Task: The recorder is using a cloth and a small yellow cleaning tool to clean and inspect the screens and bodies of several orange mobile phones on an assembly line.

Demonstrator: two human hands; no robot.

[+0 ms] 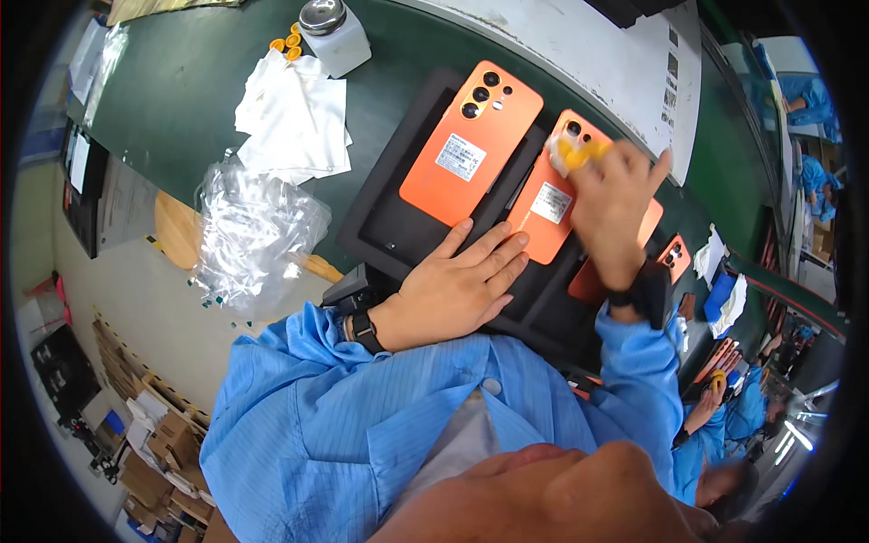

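Observation:
Two orange phones lie back-up on a black tray (385,226). My left hand (457,285) rests flat on the tray, fingers spread, its fingertips at the lower edge of the second phone (548,213). My right hand (615,204) is over that second phone, pinching a small white wipe (572,156) with yellow-capped fingertips against the phone's camera end. The first phone (471,140) lies untouched to the left. A third orange phone (674,258) shows past my right wrist.
White cloths (294,113), a white dispenser bottle (335,36) and small orange caps (288,43) sit on the green mat. A crumpled clear plastic bag (249,235) lies at its edge. Another person in blue works at the lower right (733,407).

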